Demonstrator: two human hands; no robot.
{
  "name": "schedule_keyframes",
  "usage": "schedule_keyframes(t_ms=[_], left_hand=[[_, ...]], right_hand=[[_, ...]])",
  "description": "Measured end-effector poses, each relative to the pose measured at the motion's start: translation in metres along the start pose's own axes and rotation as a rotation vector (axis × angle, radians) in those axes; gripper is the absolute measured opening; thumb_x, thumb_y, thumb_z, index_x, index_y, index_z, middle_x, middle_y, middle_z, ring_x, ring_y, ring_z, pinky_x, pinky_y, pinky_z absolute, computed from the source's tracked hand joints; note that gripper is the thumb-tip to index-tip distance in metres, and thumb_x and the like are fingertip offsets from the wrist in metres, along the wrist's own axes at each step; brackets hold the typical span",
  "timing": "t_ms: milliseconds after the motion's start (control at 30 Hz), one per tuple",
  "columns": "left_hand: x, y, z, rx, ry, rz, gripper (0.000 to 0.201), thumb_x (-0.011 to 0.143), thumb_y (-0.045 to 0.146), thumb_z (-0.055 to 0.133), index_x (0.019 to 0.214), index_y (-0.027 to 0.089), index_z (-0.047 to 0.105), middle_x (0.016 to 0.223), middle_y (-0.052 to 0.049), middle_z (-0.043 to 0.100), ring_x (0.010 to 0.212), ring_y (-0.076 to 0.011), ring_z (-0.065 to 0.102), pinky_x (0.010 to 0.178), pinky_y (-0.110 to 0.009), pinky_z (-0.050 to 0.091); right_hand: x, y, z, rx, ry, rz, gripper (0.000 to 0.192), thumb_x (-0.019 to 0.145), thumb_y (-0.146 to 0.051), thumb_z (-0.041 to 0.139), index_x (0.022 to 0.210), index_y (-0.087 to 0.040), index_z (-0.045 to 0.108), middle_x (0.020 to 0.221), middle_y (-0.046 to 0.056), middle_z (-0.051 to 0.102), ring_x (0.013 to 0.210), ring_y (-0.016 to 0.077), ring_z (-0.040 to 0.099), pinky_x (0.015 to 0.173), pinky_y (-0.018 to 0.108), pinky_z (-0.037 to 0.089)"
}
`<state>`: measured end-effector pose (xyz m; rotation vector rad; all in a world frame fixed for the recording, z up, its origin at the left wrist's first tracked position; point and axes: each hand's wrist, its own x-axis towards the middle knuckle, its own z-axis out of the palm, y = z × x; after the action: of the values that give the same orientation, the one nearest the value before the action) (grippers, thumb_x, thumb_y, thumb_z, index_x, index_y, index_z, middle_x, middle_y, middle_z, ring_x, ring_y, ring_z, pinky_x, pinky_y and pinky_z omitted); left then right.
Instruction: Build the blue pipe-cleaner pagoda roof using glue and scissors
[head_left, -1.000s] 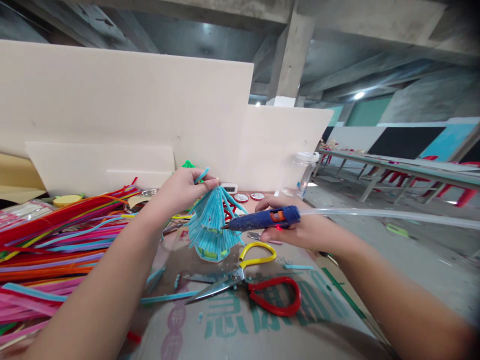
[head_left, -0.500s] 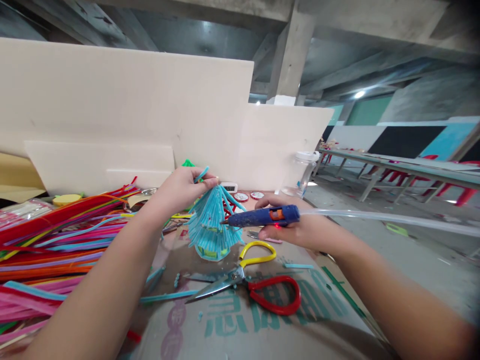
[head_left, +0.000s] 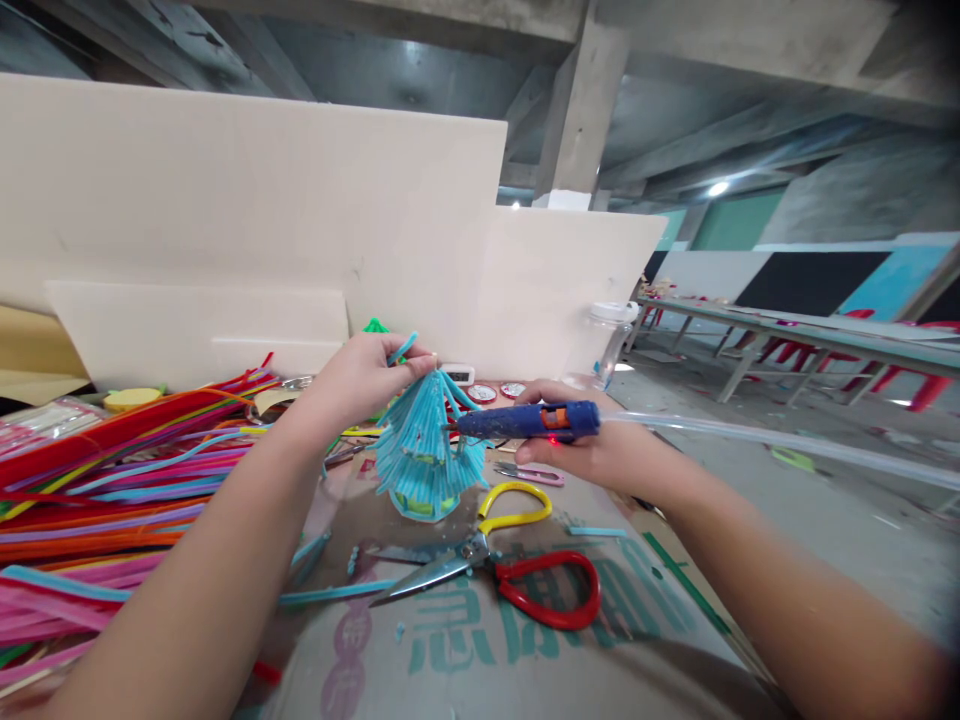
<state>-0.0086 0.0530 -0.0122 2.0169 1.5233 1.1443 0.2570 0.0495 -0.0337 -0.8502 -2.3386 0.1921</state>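
Note:
My left hand (head_left: 379,372) is closed at the tip of a light-blue cone-shaped pipe-cleaner tree (head_left: 426,450), pinching its top, with a short blue piece sticking up between the fingers. The tree has layered, pleated tiers and some yellow-green showing low down. My right hand (head_left: 581,445) is wrapped round a blue hot glue gun (head_left: 525,420) with an orange part, a red light and a long clear glue stick (head_left: 750,437) at its back. Its nozzle points left and meets the tree's right side; whether it touches is unclear. Scissors (head_left: 480,550) with yellow and red handles lie open in front.
Many coloured pipe cleaners (head_left: 112,480) are heaped at the left. Small pink-handled snips (head_left: 532,474) lie behind the scissors on the printed cardboard (head_left: 450,680). A clear jug (head_left: 604,345) stands back right, before a tall white board (head_left: 262,200).
My right hand has raised the glue gun slightly, so its nozzle sits higher against the tree and more of the pink snips shows. My left hand and the tree stay put.

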Motion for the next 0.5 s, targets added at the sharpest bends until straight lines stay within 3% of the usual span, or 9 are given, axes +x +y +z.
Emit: schedule_keyframes(t_ms=[500], left_hand=[[-0.0001,-0.0003,-0.0004,0.028,-0.004,-0.013,0.03,0.083,0.047,0.061,0.089,0.019,0.071,0.035,0.007,0.038,0.035,-0.0115,0.036,0.042,-0.024,0.025]], right_hand=[[-0.0028,0.0007,-0.0028,0.036,-0.112,-0.005,0.035,0.077,-0.048,0.073,0.096,-0.02,0.065,0.08,0.001,0.065,0.07,0.0154,0.056,0.062,0.025,0.04]])
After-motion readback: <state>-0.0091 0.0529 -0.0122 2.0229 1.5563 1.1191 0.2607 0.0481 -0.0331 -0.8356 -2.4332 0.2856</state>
